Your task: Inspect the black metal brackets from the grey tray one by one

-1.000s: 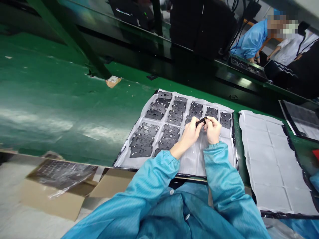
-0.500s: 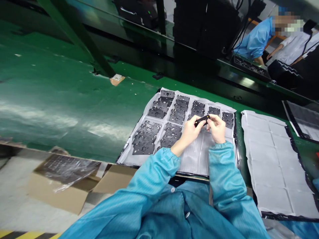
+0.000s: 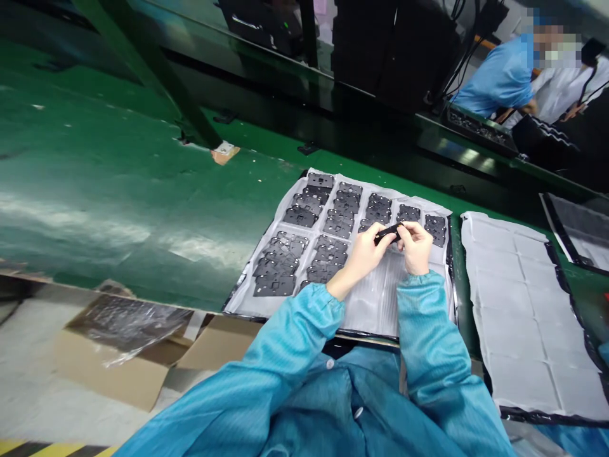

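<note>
Between my two hands is a small flat black plate [image 3: 387, 233], seen nearly edge-on, above a lined tray [image 3: 366, 304]. My left hand [image 3: 365, 252] pinches its left end. The fingers of my right hand [image 3: 417, 246] are closed on its right end. Under and around my hands, the tray's white sheet is divided into compartments. Overlapping dark plates with holes [image 3: 276, 266] lie in several of them, and more plates [image 3: 339, 216] fill the back row. My hands and forearms hide part of the tray's middle.
A second tray with a white sheet [image 3: 528, 304] lies to the right. A green post [image 3: 157, 76] stands on the green bench [image 3: 95, 171] at the left. Below the bench is an open cardboard box [image 3: 114, 362] with clear plastic. Two people work across the bench.
The black plate has tilted slightly in my fingers and shows less of its face. My hands stay nearly in place. A co-worker in blue has shifted an arm.
</note>
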Motion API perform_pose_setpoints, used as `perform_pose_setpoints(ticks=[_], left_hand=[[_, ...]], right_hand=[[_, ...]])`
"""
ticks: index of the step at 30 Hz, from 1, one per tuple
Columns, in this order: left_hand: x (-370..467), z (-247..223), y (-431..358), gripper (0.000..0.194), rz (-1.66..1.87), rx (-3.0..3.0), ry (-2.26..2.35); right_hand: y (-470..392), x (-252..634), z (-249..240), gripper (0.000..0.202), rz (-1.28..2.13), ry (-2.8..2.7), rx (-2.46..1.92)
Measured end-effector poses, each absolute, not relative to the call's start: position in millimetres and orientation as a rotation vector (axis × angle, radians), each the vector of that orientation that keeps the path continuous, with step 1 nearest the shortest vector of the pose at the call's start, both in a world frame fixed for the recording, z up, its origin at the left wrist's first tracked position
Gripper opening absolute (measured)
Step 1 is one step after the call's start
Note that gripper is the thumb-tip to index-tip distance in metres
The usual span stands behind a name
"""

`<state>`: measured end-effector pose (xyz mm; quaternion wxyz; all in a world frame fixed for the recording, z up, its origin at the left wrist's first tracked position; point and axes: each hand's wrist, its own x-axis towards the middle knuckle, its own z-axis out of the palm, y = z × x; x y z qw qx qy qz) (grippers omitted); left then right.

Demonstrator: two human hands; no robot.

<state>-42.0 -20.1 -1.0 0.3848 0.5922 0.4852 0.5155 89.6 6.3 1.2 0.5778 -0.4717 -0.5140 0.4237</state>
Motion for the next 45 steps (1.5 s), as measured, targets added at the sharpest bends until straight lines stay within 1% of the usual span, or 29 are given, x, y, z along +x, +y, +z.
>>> perform_pose_setpoints(ticks=[6, 15, 26, 29, 31, 36, 45], left_hand=[[-41.3, -1.0, -20.1, 0.022, 1.307, 1.462, 1.235], [-40.9, 0.4, -20.3, 0.022, 1.292, 1.455, 1.197], [-41.3, 4.3, -23.1, 0.022, 1.281, 1.590, 1.181], [-39.5, 1.3, -20.9, 0.021, 1.307, 1.456, 1.138], [-38.7, -0.7, -17.7, 0.025, 1.343, 1.272, 1.076], [-42.2, 1.9, -9.8, 0.032, 1.410, 0.973, 0.974], [-46.2, -3.5, -3.7, 0.022, 1.505, 0.775, 1.002]], right_hand=[[6.6, 91.4, -0.1, 0.021, 1.075, -1.201, -1.032], [5.2, 88.6, 2.6, 0.020, 1.036, -1.204, -1.060], [5.7, 89.6, -2.5, 0.019, 0.981, -1.124, -1.111], [6.3, 86.0, -6.3, 0.019, 0.929, -1.070, -1.109], [6.3, 83.6, -7.1, 0.021, 0.906, -1.039, -1.135], [5.9, 80.9, -4.4, 0.028, 1.004, -0.982, -1.153], [3.0, 76.7, -5.0, 0.028, 1.018, -1.038, -1.100]])
